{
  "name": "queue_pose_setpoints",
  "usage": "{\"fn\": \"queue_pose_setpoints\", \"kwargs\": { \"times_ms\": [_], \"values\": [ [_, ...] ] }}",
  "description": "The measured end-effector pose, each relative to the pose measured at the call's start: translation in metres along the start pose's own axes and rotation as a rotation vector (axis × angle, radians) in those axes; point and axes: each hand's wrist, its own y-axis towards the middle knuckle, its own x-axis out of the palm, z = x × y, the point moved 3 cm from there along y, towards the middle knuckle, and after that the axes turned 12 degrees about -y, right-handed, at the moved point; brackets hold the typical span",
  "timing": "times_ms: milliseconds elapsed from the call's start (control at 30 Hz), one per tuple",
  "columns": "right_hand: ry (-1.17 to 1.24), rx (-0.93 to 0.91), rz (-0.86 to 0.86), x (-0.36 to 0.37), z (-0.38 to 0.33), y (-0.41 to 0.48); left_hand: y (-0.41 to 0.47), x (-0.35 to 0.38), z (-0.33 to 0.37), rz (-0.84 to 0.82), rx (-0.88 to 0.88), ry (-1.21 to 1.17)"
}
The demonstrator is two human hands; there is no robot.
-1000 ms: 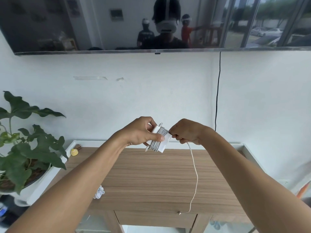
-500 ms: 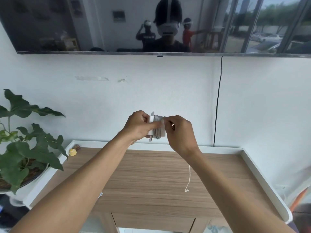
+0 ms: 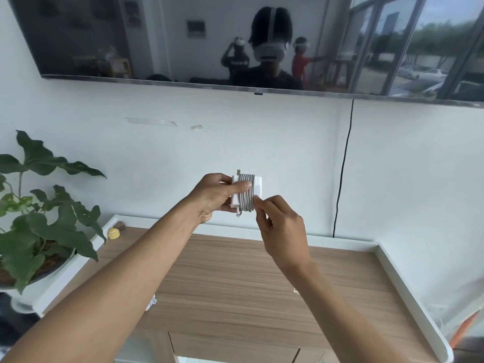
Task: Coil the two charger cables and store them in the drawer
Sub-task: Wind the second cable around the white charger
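Observation:
A white charger brick (image 3: 258, 182) with its grey-white cable (image 3: 247, 192) wound around it is held in the air above the wooden cabinet top (image 3: 235, 279). My left hand (image 3: 214, 195) grips the brick from the left, thumb across the windings. My right hand (image 3: 281, 231) pinches the cable at the brick's lower right edge. A short cable end (image 3: 238, 213) sticks out below the brick. A second white cable (image 3: 152, 303) lies on the cabinet top, mostly hidden behind my left forearm. The drawer front (image 3: 233, 349) under the top is shut.
A potted plant (image 3: 39, 218) stands left of the cabinet. A small yellow object (image 3: 114, 233) lies at the back left corner. White raised edges (image 3: 408, 297) border the top. A black cord (image 3: 341, 179) runs down the wall from the mounted screen (image 3: 235, 43).
The loose cable that hung down to the cabinet top has been wound onto the brick. My right hand moved from beside the brick to below its right edge. The brick turned upright.

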Motion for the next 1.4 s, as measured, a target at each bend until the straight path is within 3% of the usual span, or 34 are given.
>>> {"fn": "queue_pose_setpoints", "kwargs": {
  "times_ms": [300,433,567,733,833,1033,1200,1400],
  "values": [
    [-0.032,-0.090,0.002,0.003,-0.003,0.004,-0.001,0.002,-0.001,0.103,0.045,-0.042],
    [0.241,0.033,0.036,0.005,0.000,-0.001,-0.001,0.002,-0.001,0.100,0.019,-0.073],
    [0.350,0.151,0.023,0.004,0.003,-0.010,-0.002,0.004,-0.003,0.095,0.004,-0.085],
    [0.648,0.448,-0.164,0.010,0.018,-0.005,0.000,0.008,-0.001,0.069,0.013,-0.095],
    [0.755,0.482,-0.259,0.011,0.027,0.002,0.001,0.008,-0.001,0.045,0.019,-0.078],
    [0.643,0.499,-0.357,0.012,0.048,0.012,0.005,0.009,0.000,-0.009,0.022,-0.076],
    [0.750,0.535,-0.395,0.021,0.054,0.011,0.008,0.019,0.001,-0.077,0.011,-0.068],
    [0.615,0.478,-0.487,0.019,0.069,0.018,0.007,0.029,0.002,-0.199,0.035,0.100]
  ]
}}
